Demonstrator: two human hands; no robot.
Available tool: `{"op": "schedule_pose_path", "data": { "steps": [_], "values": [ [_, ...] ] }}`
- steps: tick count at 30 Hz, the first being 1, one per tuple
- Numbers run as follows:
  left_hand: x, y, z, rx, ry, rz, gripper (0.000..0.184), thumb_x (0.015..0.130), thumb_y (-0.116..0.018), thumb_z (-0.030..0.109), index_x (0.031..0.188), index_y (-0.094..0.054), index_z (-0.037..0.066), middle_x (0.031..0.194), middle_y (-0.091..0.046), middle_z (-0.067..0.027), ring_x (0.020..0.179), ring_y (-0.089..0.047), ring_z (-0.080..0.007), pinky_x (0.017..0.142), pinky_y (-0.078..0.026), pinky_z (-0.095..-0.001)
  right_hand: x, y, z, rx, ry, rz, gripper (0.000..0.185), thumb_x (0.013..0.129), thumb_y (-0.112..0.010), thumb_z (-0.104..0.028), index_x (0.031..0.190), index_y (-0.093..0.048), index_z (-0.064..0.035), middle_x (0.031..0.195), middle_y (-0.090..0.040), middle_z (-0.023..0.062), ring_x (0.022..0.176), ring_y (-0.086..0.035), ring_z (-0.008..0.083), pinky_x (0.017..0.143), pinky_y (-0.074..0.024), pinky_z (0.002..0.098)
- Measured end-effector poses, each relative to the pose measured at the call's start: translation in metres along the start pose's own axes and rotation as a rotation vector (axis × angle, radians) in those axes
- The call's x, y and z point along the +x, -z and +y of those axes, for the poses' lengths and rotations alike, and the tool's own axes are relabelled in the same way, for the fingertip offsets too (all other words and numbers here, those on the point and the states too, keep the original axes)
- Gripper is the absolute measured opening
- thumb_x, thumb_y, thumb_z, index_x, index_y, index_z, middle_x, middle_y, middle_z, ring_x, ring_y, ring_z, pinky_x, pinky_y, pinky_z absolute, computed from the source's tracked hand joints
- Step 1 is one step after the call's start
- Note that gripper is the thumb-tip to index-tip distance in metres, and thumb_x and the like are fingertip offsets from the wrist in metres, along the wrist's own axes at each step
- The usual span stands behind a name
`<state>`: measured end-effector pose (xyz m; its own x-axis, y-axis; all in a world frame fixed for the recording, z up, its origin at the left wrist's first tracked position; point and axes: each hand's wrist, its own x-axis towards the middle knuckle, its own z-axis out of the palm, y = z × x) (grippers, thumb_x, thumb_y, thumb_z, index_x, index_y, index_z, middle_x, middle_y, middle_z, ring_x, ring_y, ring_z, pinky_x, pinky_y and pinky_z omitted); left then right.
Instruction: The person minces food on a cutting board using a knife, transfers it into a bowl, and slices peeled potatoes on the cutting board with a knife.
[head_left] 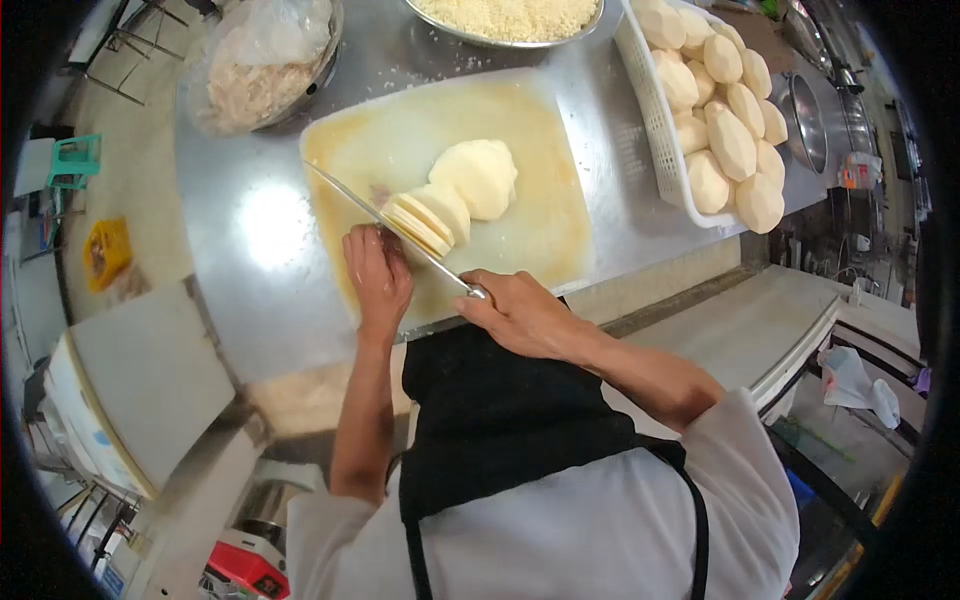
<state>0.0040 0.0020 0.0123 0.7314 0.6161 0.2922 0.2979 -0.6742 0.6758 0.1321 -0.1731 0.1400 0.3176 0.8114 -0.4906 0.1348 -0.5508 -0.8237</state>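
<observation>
My right hand [522,312] is wrapped round the handle of a knife [430,259], whose blade slants to the upper left over a pale cutting board [545,130]. Just on the near side of the blade is my left hand [378,275], its fingers bent and close together; whatever lies under them is hidden. Against the far side of the blade lean several thin potato slices [420,222]. Beyond them, more slices [478,178] lie in a flat, overlapping pile on the board.
A white basket [650,120] of peeled potatoes [730,140] stands on the right of the metal table [240,190]. At the back is a bowl [505,42] of pale, finely chopped food. A bowl with a plastic bag [265,50] sits back left. Metal bowls [805,120] stand far right.
</observation>
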Motion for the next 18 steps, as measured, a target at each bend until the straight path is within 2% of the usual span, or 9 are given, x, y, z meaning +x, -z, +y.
{"op": "schedule_pose_path", "data": {
  "steps": [5,12,15,18],
  "values": [
    [0.003,0.003,0.003,-0.043,-0.005,0.014,0.017,0.087,-0.055,-0.006,0.103,-0.057,-0.004,0.098,-0.055,-0.0208,0.092,-0.051,-0.0405,0.081,-0.042,-0.0487,0.032,-0.021,0.031,-0.048,0.051,0.028,0.046,0.103,-0.059,-0.035,0.108,-0.064,0.0112,0.083,-0.067,0.0341,0.084,-0.067,0.0528,0.077,-0.0526,0.0544],
    [-0.003,0.007,0.002,-0.063,-0.021,-0.003,0.022,0.085,-0.056,-0.009,0.106,-0.058,-0.004,0.099,-0.055,-0.0199,0.093,-0.051,-0.0403,0.082,-0.043,-0.0482,-0.001,-0.004,-0.006,-0.003,0.011,0.007,0.046,0.103,-0.058,-0.036,0.101,-0.063,0.0102,0.081,-0.067,0.0344,0.084,-0.066,0.0543,0.074,-0.0518,0.056],
    [0.0,0.007,0.004,-0.079,0.004,-0.015,0.023,0.084,-0.056,-0.01,0.106,-0.059,-0.004,0.098,-0.055,-0.02,0.093,-0.051,-0.0406,0.082,-0.043,-0.0485,0.033,-0.029,0.031,-0.072,0.131,0.098,0.047,0.103,-0.059,-0.036,0.103,-0.064,0.0108,0.08,-0.067,0.0341,0.083,-0.067,0.0537,0.074,-0.0517,0.0555],
    [-0.002,0.01,0.001,-0.096,0.007,-0.006,0.023,0.084,-0.055,-0.01,0.105,-0.058,-0.004,0.097,-0.055,-0.0201,0.093,-0.051,-0.0409,0.082,-0.043,-0.0488,0.044,-0.029,0.027,-0.06,0.11,0.076,0.047,0.103,-0.059,-0.035,0.104,-0.064,0.0118,0.079,-0.066,0.0347,0.082,-0.067,0.0534,0.075,-0.0518,0.0559]
  ]
}}
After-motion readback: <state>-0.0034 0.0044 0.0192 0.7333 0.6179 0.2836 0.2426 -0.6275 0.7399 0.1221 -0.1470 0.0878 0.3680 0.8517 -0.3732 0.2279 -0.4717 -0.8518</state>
